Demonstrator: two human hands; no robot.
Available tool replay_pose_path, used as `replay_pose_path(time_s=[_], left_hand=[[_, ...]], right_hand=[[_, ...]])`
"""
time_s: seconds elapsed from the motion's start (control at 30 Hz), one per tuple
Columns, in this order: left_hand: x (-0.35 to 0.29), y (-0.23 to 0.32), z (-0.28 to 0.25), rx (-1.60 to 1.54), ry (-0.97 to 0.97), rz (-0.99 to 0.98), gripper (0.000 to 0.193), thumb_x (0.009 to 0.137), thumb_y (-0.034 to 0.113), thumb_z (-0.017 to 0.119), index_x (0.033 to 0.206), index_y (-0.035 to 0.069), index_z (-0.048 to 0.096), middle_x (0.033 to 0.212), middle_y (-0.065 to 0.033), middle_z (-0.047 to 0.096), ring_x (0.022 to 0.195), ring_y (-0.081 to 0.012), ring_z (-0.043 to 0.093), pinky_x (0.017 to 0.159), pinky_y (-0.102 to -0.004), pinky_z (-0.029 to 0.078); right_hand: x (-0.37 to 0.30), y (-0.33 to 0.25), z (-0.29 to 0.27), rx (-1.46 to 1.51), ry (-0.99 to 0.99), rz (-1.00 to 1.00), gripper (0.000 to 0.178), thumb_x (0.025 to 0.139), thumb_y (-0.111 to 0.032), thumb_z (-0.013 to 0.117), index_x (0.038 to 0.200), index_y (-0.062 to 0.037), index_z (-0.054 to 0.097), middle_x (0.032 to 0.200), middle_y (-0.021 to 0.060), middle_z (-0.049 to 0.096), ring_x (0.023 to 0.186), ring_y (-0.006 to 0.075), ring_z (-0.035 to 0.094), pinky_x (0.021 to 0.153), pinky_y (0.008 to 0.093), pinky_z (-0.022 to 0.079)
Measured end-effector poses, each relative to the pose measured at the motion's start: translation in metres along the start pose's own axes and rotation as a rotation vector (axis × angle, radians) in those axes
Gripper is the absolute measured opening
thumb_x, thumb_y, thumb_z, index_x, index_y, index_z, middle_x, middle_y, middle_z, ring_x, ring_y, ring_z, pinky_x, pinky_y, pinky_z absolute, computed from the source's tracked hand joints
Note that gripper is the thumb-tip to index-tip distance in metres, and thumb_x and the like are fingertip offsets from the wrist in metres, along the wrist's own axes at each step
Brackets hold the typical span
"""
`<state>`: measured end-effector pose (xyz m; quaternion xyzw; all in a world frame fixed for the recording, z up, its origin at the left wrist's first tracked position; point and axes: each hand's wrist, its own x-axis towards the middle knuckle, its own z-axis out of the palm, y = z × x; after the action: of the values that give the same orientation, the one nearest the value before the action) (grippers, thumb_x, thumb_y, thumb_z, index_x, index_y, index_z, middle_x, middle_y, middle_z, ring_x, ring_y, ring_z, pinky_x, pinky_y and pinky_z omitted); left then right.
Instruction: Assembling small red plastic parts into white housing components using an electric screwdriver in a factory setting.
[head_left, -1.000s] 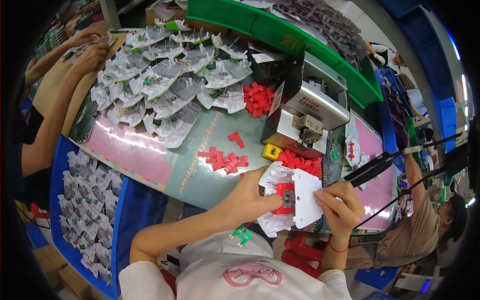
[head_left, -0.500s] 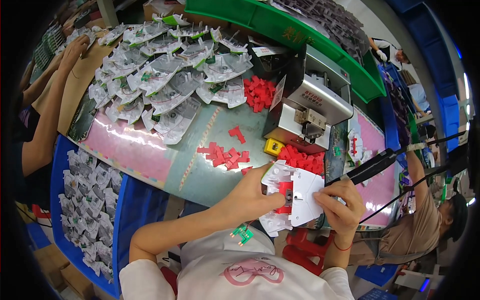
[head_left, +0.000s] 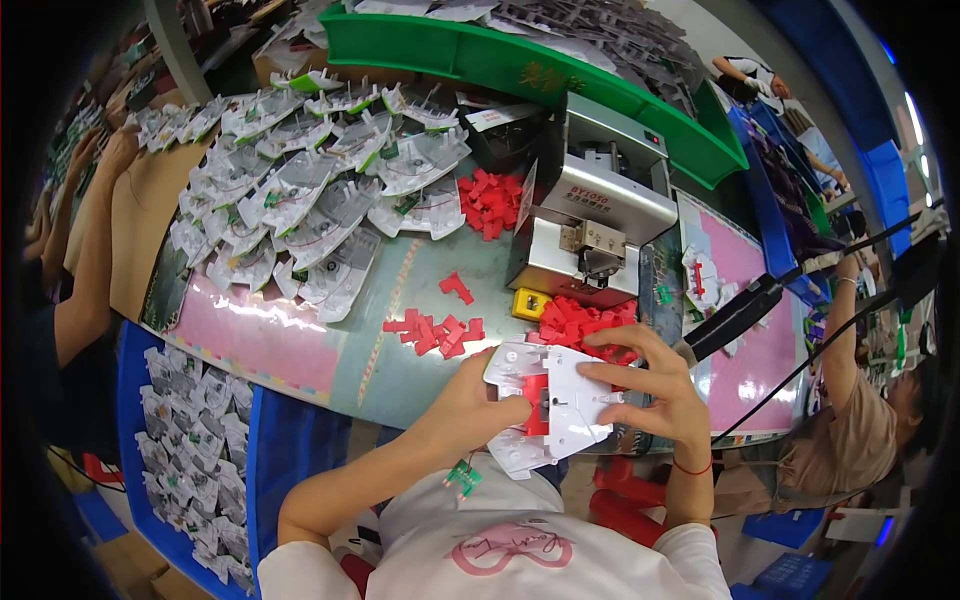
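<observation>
Since a second ago the white card (head_left: 560, 405) has barely shifted — both hands, left (head_left: 470, 400) and right (head_left: 650, 395), still grip it with closed fingers above the near table (head_left: 420, 370) edge, a red clip (head_left: 538, 405) seated at its middle — fitting seems under way.

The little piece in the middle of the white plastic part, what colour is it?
Red, seen in the head view.

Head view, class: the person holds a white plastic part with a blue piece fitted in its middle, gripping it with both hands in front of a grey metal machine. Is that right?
Not quite. In the head view the piece in the middle of the white plastic part is red, not blue. The rest stands: the left hand and right hand both grip it, in front of the grey metal machine.
</observation>
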<state>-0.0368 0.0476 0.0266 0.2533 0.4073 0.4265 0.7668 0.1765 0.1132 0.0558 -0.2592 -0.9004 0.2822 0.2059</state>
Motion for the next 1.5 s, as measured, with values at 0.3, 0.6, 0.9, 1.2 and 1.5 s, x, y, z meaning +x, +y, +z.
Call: replay_pose_path(time_s=[0.3, 0.6, 0.9, 1.2, 1.5], left_hand=[[0.001, -0.008, -0.005, 0.183, -0.058, 0.214, 0.046, 0.069, -0.001, 0.049, 0.115, -0.003, 0.04, 0.095, -0.0079, 0.054, 0.082, -0.0102, 0.054, 0.072, -0.0251, 0.046], [0.002, -0.017, -0.004, 0.204, -0.01, 0.304, 0.044, 0.069, -0.001, 0.048, 0.113, -0.002, 0.042, 0.096, -0.0069, 0.052, 0.086, -0.0094, 0.051, 0.074, -0.0247, 0.045], [0.012, -0.025, -0.003, 0.168, -0.02, 0.207, 0.044, 0.067, 0.003, 0.066, 0.108, -0.001, 0.048, 0.092, -0.0056, 0.058, 0.08, -0.0096, 0.055, 0.069, -0.0235, 0.046], [0.024, -0.037, -0.004, 0.052, 0.001, 0.073, 0.045, 0.062, -0.002, 0.069, 0.103, -0.002, 0.051, 0.09, -0.0099, 0.06, 0.076, -0.015, 0.06, 0.065, -0.0274, 0.05], [0.023, -0.039, -0.002, -0.127, 0.073, 0.018, 0.052, 0.062, -0.01, 0.063, 0.11, -0.003, 0.044, 0.095, -0.0143, 0.058, 0.082, -0.0226, 0.061, 0.069, -0.0328, 0.052]], right_hand=[[-0.003, -0.024, 0.016, 0.075, -0.022, 0.195, 0.077, 0.054, -0.033, 0.075, 0.12, -0.0037, 0.049, 0.122, 0.0174, 0.042, 0.105, 0.0305, 0.047, 0.088, 0.0369, 0.038], [-0.007, -0.016, 0.037, 0.115, 0.046, 0.188, 0.071, 0.059, -0.029, 0.074, 0.122, -0.0094, 0.047, 0.119, 0.0161, 0.039, 0.096, 0.0286, 0.047, 0.08, 0.0349, 0.041], [-0.012, -0.029, 0.032, 0.028, 0.068, 0.203, 0.067, 0.066, -0.022, 0.069, 0.126, -0.0099, 0.042, 0.119, 0.0176, 0.036, 0.095, 0.0324, 0.048, 0.076, 0.0363, 0.044], [-0.042, -0.009, 0.029, 0.085, 0.373, 0.204, 0.06, 0.07, -0.017, 0.067, 0.124, -0.0067, 0.043, 0.121, 0.016, 0.04, 0.097, 0.0248, 0.051, 0.074, 0.0305, 0.045], [-0.075, 0.044, 0.029, 0.55, 1.411, 0.371, 0.046, 0.082, 0.0, 0.048, 0.127, -0.0029, 0.035, 0.113, 0.0101, 0.048, 0.098, 0.0169, 0.047, 0.079, 0.0277, 0.041]])
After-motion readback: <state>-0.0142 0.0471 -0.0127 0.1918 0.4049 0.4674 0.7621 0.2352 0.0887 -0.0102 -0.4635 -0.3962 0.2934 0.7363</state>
